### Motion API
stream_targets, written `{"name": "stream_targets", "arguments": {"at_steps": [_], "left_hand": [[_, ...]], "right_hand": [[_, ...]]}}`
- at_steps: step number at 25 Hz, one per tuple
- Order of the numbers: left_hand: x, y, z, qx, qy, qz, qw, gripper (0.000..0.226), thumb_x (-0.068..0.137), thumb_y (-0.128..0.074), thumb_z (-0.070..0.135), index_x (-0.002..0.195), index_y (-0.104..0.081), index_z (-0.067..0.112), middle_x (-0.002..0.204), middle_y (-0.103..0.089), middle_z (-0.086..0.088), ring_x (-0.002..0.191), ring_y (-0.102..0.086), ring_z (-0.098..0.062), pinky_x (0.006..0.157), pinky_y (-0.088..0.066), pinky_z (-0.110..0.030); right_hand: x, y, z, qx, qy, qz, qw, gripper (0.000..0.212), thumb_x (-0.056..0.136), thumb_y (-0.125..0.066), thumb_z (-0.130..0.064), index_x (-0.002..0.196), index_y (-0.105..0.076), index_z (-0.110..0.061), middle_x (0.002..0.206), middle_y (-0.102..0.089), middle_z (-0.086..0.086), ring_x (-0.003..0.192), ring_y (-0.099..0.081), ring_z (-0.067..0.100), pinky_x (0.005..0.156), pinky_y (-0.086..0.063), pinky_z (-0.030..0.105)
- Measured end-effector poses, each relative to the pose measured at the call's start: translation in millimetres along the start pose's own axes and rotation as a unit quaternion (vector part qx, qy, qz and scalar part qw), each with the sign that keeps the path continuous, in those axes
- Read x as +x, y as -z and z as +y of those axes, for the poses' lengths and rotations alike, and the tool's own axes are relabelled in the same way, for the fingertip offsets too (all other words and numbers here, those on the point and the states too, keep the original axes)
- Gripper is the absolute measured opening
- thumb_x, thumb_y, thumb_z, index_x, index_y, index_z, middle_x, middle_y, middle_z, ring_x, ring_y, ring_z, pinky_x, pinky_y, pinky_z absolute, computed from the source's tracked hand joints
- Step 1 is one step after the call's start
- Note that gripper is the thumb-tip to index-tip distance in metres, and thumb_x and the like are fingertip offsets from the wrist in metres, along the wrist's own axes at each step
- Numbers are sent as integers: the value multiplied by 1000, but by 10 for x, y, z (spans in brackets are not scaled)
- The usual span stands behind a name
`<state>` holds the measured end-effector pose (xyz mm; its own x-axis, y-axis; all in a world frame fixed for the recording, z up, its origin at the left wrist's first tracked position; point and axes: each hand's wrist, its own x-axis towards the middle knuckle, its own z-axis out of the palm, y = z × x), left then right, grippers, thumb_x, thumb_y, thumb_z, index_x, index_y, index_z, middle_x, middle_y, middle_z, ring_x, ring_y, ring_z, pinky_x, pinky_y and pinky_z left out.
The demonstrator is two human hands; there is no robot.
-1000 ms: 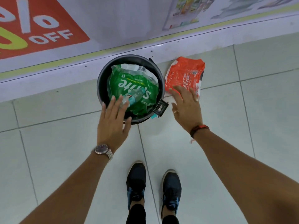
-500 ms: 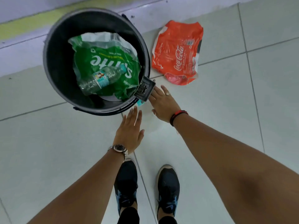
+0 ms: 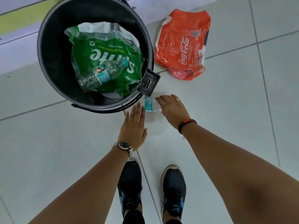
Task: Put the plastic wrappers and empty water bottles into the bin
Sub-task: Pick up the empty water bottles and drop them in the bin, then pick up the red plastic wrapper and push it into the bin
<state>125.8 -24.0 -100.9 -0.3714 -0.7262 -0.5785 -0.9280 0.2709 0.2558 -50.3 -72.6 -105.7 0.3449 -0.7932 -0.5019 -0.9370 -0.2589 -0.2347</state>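
A black round bin (image 3: 48, 65) stands on the floor and holds a green Sprite wrapper (image 3: 111, 59) with a clear empty water bottle (image 3: 100, 75) lying on it. A red Coca-Cola wrapper (image 3: 182, 47) lies flat on the tiles to the right of the bin. A second clear water bottle (image 3: 149, 107) with a teal label lies on the floor just below the bin's clip. My right hand (image 3: 173, 109) covers its right part, fingers curled over it. My left hand (image 3: 134, 126) hovers beside the bottle's left end, flat with fingers apart, holding nothing.
Pale floor tiles (image 3: 226, 110) spread around the bin. A white ledge with a yellow-green stripe (image 3: 19, 21) runs behind the bin. My two dark shoes (image 3: 131, 183) stand below the hands.
My view has dropped closer to the bin. The left hand drew back from the bin rim to the floor. The right hand moved from the red wrapper down onto the floor bottle.
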Motion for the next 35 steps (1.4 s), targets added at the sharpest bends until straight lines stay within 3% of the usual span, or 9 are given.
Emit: {"name": "stream_targets", "arguments": {"at_steps": [7, 12, 16, 22, 26, 28, 30, 33, 35], "left_hand": [[-521, 703, 454, -27, -23, 33, 999, 82, 90, -52, 26, 147, 3, 3, 157, 4, -20, 145, -1, -32, 119, -14, -46], [-1036, 1323, 490, -40, 6, 86, 995, 83, 79, -65, 21, 145, -19, 1, 154, -19, -22, 141, -20, -36, 113, -22, -51], [-1208, 1679, 95, -33, 68, 107, 991, 82, 81, -61, 21, 146, -16, -1, 155, -15, -22, 143, -15, -34, 115, -17, -48], [-769, 1627, -549, -32, 119, 129, 984, 74, 88, -52, 22, 145, -11, -4, 155, -14, -23, 144, -8, -35, 118, -13, -51], [-473, 1515, -716, 22, 90, 105, 990, 82, 86, -53, 35, 146, -9, -2, 155, -13, -23, 144, -7, -35, 118, 0, -52], [-482, 1553, -725, 36, 84, 88, 992, 95, 80, -55, 49, 146, -8, 0, 156, -10, -22, 144, -5, -35, 116, 2, -54], [-607, 1640, -671, 11, 81, 89, 993, 100, 78, -53, 59, 147, -8, 1, 156, -9, -22, 144, -4, -34, 116, 2, -55], [-793, 1790, -436, -28, 36, 118, 992, 88, 84, -51, 52, 146, -16, 2, 155, -16, -20, 144, -9, -33, 118, -7, -53], [-787, 1805, -179, -37, -14, 139, 990, 77, 86, -56, 40, 144, -24, 1, 153, -25, -20, 142, -19, -34, 115, -21, -53]], "right_hand": [[-881, 882, 180, 50, 37, -49, 997, 55, 92, -59, -5, 141, -36, -10, 145, -44, 13, 126, -48, 33, 107, -41, 39], [-1101, 1752, 56, 33, 75, -9, 997, 54, 90, -60, 0, 139, -40, -9, 141, -48, 15, 122, -51, 35, 93, -53, 45], [-802, 2266, -229, 9, 96, 59, 994, 59, 77, -71, 9, 131, -49, -1, 130, -56, 22, 113, -58, 39, 80, -57, 45], [260, 2011, -785, -62, 137, 69, 986, 56, 89, -55, 2, 140, -35, -6, 138, -45, 20, 120, -47, 36, 100, -45, 44], [605, 1644, -1071, -78, 137, 50, 986, 64, 88, -53, 4, 145, -27, -11, 150, -34, 16, 137, -33, 32, 118, -23, 44], [537, 1634, -1099, -66, 124, 76, 987, 72, 81, -54, 8, 145, -28, -12, 153, -32, 12, 142, -26, 27, 120, -14, 45], [360, 1728, -983, -18, 75, 130, 988, 70, 76, -58, 6, 141, -37, -12, 149, -40, 10, 140, -30, 26, 119, -15, 49], [57, 1915, -501, 48, -48, 198, 978, 61, 73, -62, 3, 131, -50, -11, 141, -50, 10, 132, -42, 29, 116, -24, 53], [-104, 1936, -88, 43, -115, 199, 972, 57, 73, -63, 4, 127, -53, -11, 140, -51, 10, 130, -45, 29, 114, -26, 52]]}}
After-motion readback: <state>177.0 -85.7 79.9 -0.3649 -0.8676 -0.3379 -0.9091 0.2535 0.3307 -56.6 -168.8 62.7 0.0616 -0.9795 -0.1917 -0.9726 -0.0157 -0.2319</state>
